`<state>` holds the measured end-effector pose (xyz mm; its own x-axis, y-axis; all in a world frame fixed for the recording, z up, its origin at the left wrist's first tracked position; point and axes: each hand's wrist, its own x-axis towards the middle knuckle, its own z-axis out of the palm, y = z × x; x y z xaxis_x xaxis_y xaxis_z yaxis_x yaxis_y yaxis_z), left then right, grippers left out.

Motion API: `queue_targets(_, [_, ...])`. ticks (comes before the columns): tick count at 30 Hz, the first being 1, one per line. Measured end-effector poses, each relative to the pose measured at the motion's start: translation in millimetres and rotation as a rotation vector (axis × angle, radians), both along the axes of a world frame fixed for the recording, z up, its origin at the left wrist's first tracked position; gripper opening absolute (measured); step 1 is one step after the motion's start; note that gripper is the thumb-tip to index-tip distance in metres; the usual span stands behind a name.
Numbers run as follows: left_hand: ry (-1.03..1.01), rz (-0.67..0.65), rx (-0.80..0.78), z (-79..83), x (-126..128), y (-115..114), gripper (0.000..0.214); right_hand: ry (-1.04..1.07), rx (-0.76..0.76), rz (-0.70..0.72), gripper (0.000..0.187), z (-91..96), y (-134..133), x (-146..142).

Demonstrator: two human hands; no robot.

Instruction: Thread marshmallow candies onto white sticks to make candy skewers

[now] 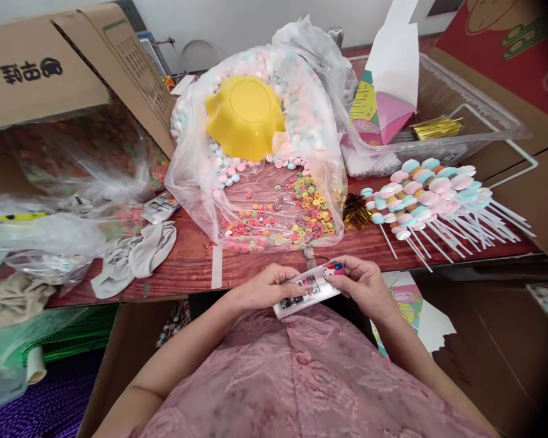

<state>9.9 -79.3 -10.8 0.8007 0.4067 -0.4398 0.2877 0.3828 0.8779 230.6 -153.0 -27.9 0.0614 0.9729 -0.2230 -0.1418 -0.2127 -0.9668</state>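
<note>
Both my hands hold a small white printed packet (pixel 307 290) over my lap, just below the table edge. My left hand (pixel 262 288) pinches its left end, fingers curled around it. My right hand (pixel 364 284) grips its right end, where a red and blue patch shows. Ahead on the red wooden table (pixel 192 261) lies a big clear plastic bag (pixel 256 182) of pastel marshmallows and coloured ring candies, with a yellow bowl (pixel 244 115) sitting in it.
Several marshmallow skewers (pixel 432 194) lie in a pile on the right, beside gold ties (pixel 355 212). A clear tray (pixel 466 115) with a pink box (pixel 383 109) stands behind. Cardboard boxes (pixel 50 61), plastic bags and grey gloves (pixel 137 255) crowd the left.
</note>
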Motion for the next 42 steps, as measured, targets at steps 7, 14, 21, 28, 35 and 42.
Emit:
queue_targets(7, [0.034,-0.120,0.362,9.1,-10,3,0.029,-0.108,0.040,-0.078,0.022,-5.0,-8,1])
queue_targets(14, [0.244,-0.090,1.459,14.7,-12,-7,0.031,-0.594,0.455,-0.049,0.005,-0.6,-5,7])
queue_targets(21, [0.164,0.326,1.546,9.8,-46,9,0.022,-0.840,0.527,0.066,0.014,3.0,7,26])
queue_targets(28, [0.176,0.244,1.416,-5.2,-64,8,0.022,-1.277,0.564,0.131,0.030,-6.4,45,25])
queue_targets(35, [0.301,0.358,1.415,-0.9,-105,35,0.026,-1.770,0.505,0.332,0.029,11.5,78,31])
queue_targets(42, [0.371,0.089,1.198,20.8,-138,95,0.028,-1.612,0.563,0.500,0.025,17.1,101,47])
